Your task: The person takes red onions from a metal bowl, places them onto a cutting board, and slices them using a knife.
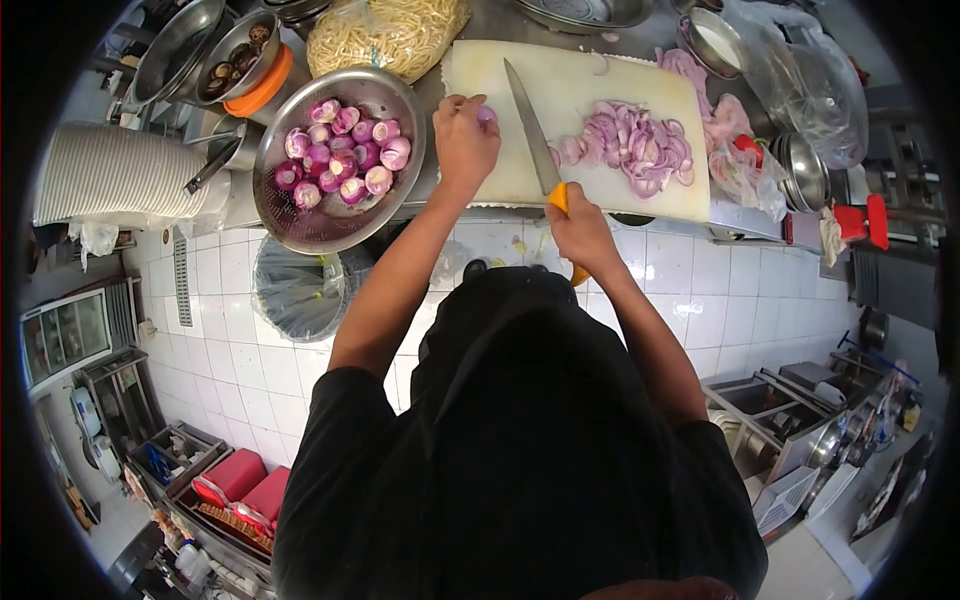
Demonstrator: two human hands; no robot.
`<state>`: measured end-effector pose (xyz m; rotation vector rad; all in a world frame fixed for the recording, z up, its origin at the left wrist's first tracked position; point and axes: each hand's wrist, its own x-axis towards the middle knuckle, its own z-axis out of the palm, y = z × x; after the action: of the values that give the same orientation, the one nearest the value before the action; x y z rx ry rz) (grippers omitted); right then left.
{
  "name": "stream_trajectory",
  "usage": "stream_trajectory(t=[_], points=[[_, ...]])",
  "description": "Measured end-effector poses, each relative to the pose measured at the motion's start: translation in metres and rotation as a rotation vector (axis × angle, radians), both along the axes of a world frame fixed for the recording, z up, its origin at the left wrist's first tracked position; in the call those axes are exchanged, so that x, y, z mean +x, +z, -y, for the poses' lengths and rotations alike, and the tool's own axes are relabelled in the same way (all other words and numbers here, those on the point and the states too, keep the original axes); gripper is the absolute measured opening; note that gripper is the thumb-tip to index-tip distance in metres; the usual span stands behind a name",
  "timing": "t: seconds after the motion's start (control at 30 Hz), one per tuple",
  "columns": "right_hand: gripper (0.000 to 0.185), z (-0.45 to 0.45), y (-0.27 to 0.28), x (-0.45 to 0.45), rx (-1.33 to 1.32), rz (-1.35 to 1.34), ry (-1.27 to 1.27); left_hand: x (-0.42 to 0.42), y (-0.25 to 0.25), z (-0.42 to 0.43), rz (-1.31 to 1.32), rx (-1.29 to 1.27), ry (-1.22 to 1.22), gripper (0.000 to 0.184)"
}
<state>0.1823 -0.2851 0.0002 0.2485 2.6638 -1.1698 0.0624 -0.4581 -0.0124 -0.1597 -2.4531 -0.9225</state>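
My right hand grips the yellow handle of a kitchen knife. Its long blade lies over the white cutting board, pointing away from me. My left hand is at the board's left edge, its fingers curled around a red onion, which is mostly hidden by the hand. A pile of sliced red onion lies on the right half of the board, to the right of the blade. Left of my left hand stands a metal colander with several peeled red onions in it.
Behind the colander sits a bag of yellow noodles. Metal bowls and an orange container stand at the back left, near stacked white containers. Plastic bags and metal bowls crowd the right. A lined bin stands below the counter.
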Motion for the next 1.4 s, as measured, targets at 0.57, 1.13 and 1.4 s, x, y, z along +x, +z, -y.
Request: stream_trajectory(t=[0.57,1.13,1.4], points=[[0.035,-0.035,0.044,-0.027,0.044,0.135,-0.002,0.027,-0.013,-0.052,0.113,0.217,-0.476,0.02],[0.037,-0.024,0.032,-0.053,0.162,0.026,0.056,0.03,-0.017,-0.054,0.11,0.3,-0.436,0.015],[0.036,-0.021,0.026,-0.052,0.177,0.013,0.072,0.027,-0.02,-0.055,0.068,0.317,-0.436,0.012]])
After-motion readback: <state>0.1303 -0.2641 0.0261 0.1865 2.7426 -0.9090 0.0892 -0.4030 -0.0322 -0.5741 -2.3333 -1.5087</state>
